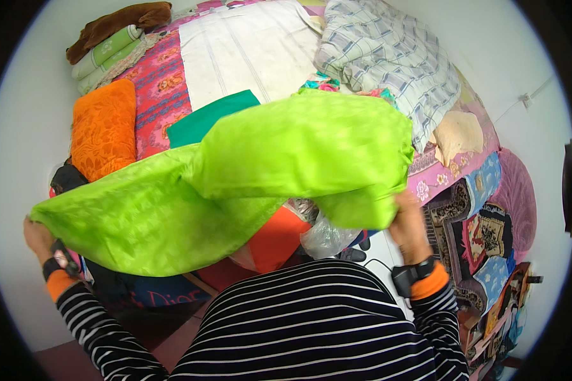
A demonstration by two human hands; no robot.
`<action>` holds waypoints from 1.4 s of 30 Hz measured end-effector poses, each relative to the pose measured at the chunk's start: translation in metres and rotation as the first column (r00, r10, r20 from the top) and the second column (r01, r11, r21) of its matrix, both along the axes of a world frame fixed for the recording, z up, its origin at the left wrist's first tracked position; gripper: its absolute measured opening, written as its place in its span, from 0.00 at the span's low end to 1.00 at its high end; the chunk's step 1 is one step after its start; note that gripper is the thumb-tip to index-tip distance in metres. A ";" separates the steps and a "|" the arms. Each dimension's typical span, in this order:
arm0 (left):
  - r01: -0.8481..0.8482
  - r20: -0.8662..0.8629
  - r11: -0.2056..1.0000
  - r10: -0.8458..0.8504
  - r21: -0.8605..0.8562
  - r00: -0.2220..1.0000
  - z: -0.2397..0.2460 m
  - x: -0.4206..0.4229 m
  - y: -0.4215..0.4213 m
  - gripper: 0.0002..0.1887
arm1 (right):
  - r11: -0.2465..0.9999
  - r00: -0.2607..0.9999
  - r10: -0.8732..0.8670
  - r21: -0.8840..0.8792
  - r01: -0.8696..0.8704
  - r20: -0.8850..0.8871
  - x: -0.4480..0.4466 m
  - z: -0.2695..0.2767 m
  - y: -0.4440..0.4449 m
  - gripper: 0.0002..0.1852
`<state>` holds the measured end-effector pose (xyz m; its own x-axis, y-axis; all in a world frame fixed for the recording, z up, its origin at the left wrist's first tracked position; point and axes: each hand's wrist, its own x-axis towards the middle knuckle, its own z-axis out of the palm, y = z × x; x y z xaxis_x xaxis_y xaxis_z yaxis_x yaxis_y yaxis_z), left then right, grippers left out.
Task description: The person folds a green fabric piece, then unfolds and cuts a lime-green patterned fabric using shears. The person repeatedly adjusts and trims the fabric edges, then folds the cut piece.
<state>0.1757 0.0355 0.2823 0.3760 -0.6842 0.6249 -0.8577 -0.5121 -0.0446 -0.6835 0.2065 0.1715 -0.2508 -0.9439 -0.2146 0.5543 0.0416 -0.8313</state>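
Observation:
A large lime-green cloth (286, 152) is stretched between my two hands in front of my body, its middle bulging and sagging in folds. At the far left, my left hand (38, 238) grips one end of it. My right hand (408, 224), slightly blurred, grips the cloth at its lower right corner. Behind the cloth lies a dark green fabric piece (214, 116), partly covered by it. Below its lower edge show a red-orange item (274, 238) and a crumpled clear plastic bag (329, 235).
Beyond is a bed with a white striped sheet (248, 52) over a red patterned blanket (159, 81). A checked quilt (381, 57) lies back right, an orange cushion (104, 128) at left, and a beige pillow (459, 135) at right. A patterned sofa (481, 233) stands on the right.

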 end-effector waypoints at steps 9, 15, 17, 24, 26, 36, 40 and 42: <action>0.931 -0.930 0.198 -0.270 -0.306 -0.249 -0.140 -0.426 0.093 0.18 | 0.904 0.916 0.330 0.202 -0.376 0.230 0.139 -0.029 -0.057 0.16; 0.736 -0.873 0.469 -0.251 -0.488 -0.418 -0.176 -0.501 0.104 0.17 | 0.837 0.779 0.540 -0.102 -0.538 0.318 0.182 -0.048 -0.079 0.16; 0.603 -0.785 0.539 -0.199 -0.588 -0.587 -0.171 -0.486 0.093 0.16 | 0.837 0.773 0.542 -0.132 -0.530 0.331 0.174 -0.055 -0.078 0.16; 0.328 -0.611 0.586 -0.386 -0.741 -0.691 -0.100 -0.427 0.080 0.14 | 0.766 0.722 0.583 0.044 -0.642 0.373 0.125 -0.098 -0.038 0.23; 0.301 -0.608 0.566 -0.497 -0.768 -0.619 -0.083 -0.420 0.083 0.13 | 0.761 0.694 0.548 0.067 -0.646 0.468 0.114 -0.107 -0.029 0.26; 0.319 -0.669 0.588 -0.651 -0.743 -0.359 -0.027 -0.359 0.124 0.14 | 0.986 0.820 -0.088 0.164 -0.007 0.565 0.092 -0.104 -0.043 0.30; 0.293 -0.660 0.594 -0.706 -0.749 -0.256 -0.017 -0.321 0.157 0.15 | 0.974 0.805 -0.224 0.123 0.188 0.549 0.026 -0.095 -0.050 0.25; 0.356 -0.654 0.561 -0.717 -0.747 -0.242 -0.018 -0.304 0.175 0.17 | 0.958 0.764 -0.272 0.092 0.270 0.585 0.001 -0.100 -0.049 0.23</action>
<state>-0.1280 0.2106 0.2645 0.2296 -0.9119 0.3401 -0.0149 0.3461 0.9381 -0.6828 0.1572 0.0719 -0.3213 -0.8552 -0.4067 0.9217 -0.1837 -0.3418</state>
